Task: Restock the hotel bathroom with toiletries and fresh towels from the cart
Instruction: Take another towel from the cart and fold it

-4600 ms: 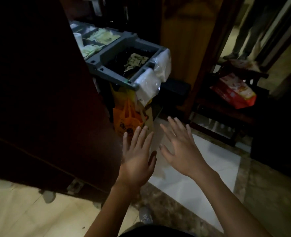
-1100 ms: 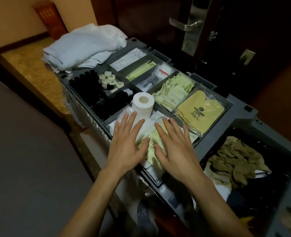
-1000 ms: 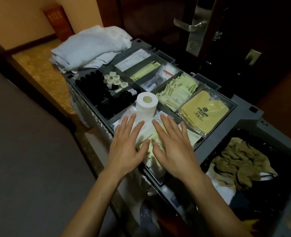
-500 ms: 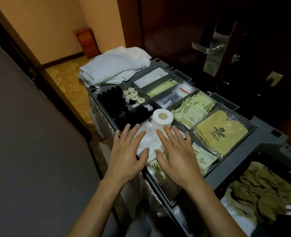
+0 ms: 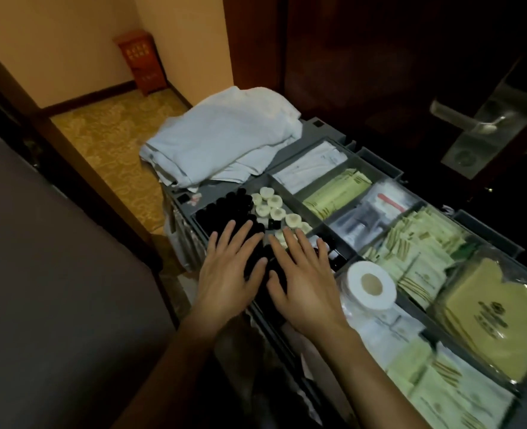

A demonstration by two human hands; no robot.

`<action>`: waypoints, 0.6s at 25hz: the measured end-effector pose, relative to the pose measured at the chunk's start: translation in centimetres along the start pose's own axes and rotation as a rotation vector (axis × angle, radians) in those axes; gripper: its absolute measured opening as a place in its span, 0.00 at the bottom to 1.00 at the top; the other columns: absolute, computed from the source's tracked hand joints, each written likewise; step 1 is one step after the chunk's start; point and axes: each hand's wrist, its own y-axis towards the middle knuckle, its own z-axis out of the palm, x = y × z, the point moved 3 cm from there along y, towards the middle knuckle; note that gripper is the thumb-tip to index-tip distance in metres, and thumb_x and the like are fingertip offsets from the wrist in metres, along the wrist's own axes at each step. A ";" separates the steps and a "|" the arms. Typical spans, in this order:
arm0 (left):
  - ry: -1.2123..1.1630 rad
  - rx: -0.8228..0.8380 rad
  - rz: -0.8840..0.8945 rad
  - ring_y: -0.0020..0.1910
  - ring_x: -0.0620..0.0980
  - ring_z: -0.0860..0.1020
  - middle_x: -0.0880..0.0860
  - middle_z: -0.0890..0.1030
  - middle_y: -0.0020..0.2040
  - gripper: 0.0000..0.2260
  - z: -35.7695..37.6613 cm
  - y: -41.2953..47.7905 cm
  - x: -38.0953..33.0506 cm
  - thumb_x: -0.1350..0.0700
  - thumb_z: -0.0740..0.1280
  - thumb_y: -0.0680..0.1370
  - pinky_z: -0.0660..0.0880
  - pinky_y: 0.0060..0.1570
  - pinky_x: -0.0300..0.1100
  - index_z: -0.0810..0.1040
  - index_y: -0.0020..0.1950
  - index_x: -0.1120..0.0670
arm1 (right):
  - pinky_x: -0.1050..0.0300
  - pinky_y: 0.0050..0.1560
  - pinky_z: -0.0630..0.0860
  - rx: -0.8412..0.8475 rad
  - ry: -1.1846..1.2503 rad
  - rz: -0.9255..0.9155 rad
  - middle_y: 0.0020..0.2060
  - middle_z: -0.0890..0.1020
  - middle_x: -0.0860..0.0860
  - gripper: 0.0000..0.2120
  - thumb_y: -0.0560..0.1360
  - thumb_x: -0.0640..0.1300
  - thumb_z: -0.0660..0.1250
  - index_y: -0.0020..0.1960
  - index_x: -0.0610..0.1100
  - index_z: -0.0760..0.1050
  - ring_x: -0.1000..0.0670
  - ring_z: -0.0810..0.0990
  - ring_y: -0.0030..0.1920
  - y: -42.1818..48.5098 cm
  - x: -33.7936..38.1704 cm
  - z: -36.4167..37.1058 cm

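Note:
A grey housekeeping cart (image 5: 376, 157) stands in front of me, its top tray split into compartments. My left hand (image 5: 229, 272) and my right hand (image 5: 305, 278) hover flat, fingers spread, over the compartment of small black bottles (image 5: 222, 209); neither holds anything. Several round white soaps (image 5: 274, 207) lie just past my fingertips. A toilet paper roll (image 5: 369, 284) stands right of my right hand. A pile of folded white towels (image 5: 225, 137) sits on the cart's far end. Yellow-green sachets (image 5: 417, 255) and bagged yellow items (image 5: 497, 308) fill the right compartments.
A dark wooden door with a metal lever handle (image 5: 469, 119) is close behind the cart on the right. A dark panel (image 5: 54, 289) fills the left. Patterned carpet (image 5: 107, 140) runs away to a small red cabinet (image 5: 140, 65) by the far wall.
I came from the dark doorway to the cart. Over the last second both hands slid from the sachets near the toilet roll toward the black bottles at the cart's left side.

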 end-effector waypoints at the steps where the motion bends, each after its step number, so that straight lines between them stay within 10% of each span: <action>1: 0.003 -0.008 -0.005 0.81 0.48 0.48 0.46 0.58 0.81 0.23 -0.2 1.0 1.3 0.44 0.58 0.84 0.45 0.79 0.54 0.65 0.78 0.47 | 0.45 0.79 0.36 0.010 0.004 0.012 0.81 0.54 0.49 0.29 0.82 0.52 0.55 0.81 0.51 0.55 0.50 0.44 0.81 1.3 0.3 0.4; 15: 0.050 -0.050 -0.005 0.81 0.48 0.45 0.46 0.57 0.81 0.23 -3.0 2.5 3.4 0.44 0.59 0.84 0.35 0.78 0.49 0.65 0.79 0.47 | 0.43 0.79 0.39 -0.012 -0.012 -0.035 0.81 0.56 0.48 0.29 0.82 0.51 0.55 0.81 0.48 0.55 0.48 0.47 0.81 5.9 0.0 -1.0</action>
